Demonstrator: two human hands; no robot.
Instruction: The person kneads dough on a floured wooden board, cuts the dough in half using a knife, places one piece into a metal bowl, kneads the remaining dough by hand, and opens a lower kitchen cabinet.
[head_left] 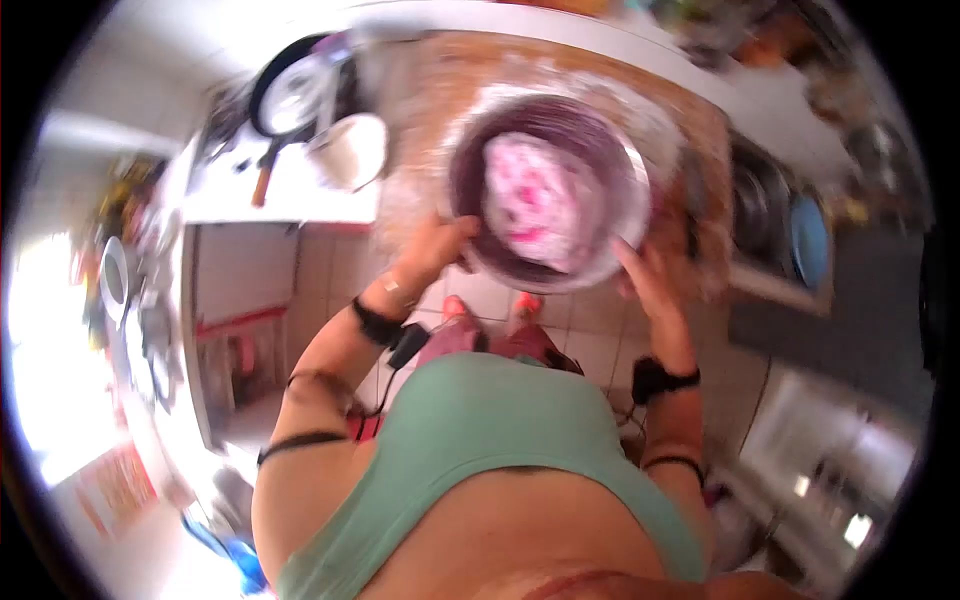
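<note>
A round metal bowl (pixel 625 185) is held over the near edge of a wooden board (pixel 430 80) dusted with white powder. Inside the bowl lies a pale mass (pixel 530 200) with bright pink patches. My left hand (pixel 445 245) grips the bowl's lower left rim, fingers curled around it. At the lower right rim, my right hand (pixel 648 275) holds the bowl too, its thumb over the rim. Motion slightly blurs the bowl and both hands.
To the left, a dark pan (pixel 290 95) and a white bowl (pixel 355 152) stand on the stove (pixel 225 195). At the right is a sink (pixel 760 200) with a blue dish (pixel 808 240). A dark knife-like object (pixel 692 200) lies on the board's right side.
</note>
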